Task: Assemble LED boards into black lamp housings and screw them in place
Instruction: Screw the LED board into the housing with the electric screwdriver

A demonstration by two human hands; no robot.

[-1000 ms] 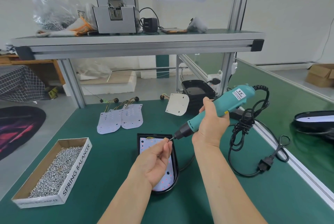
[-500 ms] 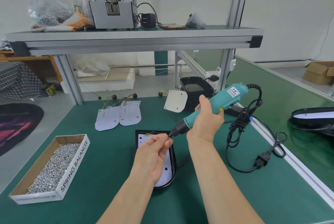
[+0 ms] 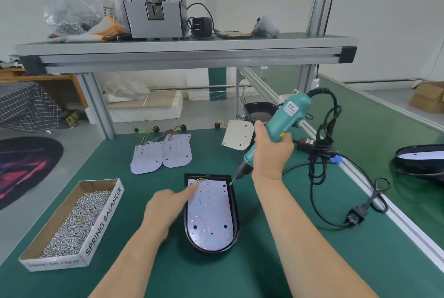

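A black lamp housing (image 3: 236,219) lies on the green table in front of me with a white LED board (image 3: 210,213) seated inside it. My left hand (image 3: 165,206) has its index finger stretched out, pressing the board's far left corner; the other fingers are curled and hold nothing. My right hand (image 3: 270,151) grips a teal electric screwdriver (image 3: 281,124), tilted, with its bit tip down at the board's far right corner. A screw on the bit is too small to tell.
A cardboard box of screws (image 3: 72,223) sits at the left. Two spare LED boards (image 3: 163,153) lie beyond the housing, another board (image 3: 237,135) leans by an empty housing (image 3: 258,109). The screwdriver's black cable (image 3: 322,153) coils at the right. A shelf (image 3: 182,51) spans overhead.
My left hand left the screwdriver bit and moved down-left, pointing a finger onto the board's far left corner. The screwdriver swung more upright, its tip lowering to the board's far right corner.
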